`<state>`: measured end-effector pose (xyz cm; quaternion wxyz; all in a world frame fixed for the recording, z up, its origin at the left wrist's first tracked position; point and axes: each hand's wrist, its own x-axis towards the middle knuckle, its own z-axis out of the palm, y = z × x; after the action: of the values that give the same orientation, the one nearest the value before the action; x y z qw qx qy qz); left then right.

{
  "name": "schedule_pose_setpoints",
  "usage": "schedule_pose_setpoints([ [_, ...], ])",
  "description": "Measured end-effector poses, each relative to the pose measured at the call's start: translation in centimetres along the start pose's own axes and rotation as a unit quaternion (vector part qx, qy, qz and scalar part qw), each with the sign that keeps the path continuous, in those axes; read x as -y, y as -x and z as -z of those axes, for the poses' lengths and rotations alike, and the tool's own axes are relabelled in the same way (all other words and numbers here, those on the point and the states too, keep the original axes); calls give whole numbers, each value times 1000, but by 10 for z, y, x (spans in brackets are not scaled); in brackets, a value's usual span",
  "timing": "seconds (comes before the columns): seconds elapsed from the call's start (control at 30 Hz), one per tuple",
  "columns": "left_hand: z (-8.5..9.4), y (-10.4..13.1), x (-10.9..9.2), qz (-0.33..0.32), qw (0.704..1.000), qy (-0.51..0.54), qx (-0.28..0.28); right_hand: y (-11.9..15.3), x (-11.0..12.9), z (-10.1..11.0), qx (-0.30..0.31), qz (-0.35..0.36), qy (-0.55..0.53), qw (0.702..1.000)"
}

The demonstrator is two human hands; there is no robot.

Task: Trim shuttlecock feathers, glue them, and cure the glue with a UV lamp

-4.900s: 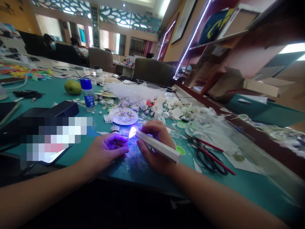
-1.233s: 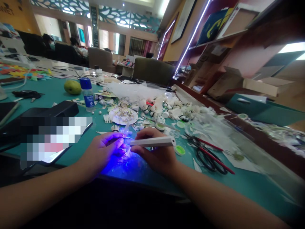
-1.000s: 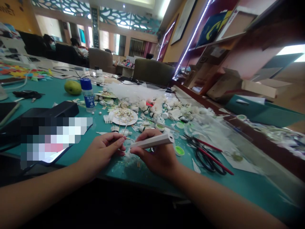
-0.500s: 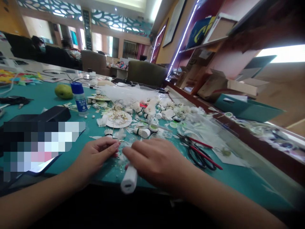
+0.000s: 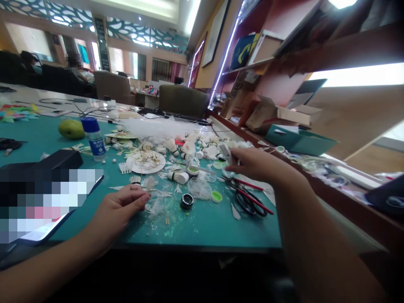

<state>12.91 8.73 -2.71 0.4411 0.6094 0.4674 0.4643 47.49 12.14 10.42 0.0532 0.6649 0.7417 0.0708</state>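
My left hand [image 5: 131,202] is closed in a pinch above the table's front part. A pale, translucent feather piece [image 5: 150,183] stands at its fingertips; what else they may grip is hidden. Just behind is a shuttlecock [image 5: 135,179]. My right hand [image 5: 252,162] is raised at the right, its fingers wrapped round a small white handheld device [image 5: 225,153]. Below it lie black-handled scissors [image 5: 249,204] and a red-handled tool [image 5: 259,202]. Between my hands sit a small black jar [image 5: 187,201], a bright green lid [image 5: 216,196] and a clear bag of beads [image 5: 199,188].
A white plate of gold bits [image 5: 145,163], a blue-capped bottle [image 5: 94,139] and a green fruit [image 5: 71,128] stand farther back. Several shuttlecocks [image 5: 187,147] are heaped before a clear plastic sheet [image 5: 164,128]. A lit phone [image 5: 53,225] lies left. People sit in the far background.
My right hand has moved away from my left, up and to the right, carrying the white device. The black jar and green lid have come into view. My left hand keeps its pinch.
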Motion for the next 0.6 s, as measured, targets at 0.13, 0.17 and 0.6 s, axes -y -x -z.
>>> schedule_pose_setpoints([
  [0.13,0,0,4,-7,1000,11,-3,-13,-70,-26,101,-94,-10,990],
  [0.17,0,0,4,-7,1000,15,-6,-15,-81,-33,122,-110,-18,986],
  [0.6,-3,1,-1,20,991,106,-77,-36,-85,-62,189,-129,1,973],
])
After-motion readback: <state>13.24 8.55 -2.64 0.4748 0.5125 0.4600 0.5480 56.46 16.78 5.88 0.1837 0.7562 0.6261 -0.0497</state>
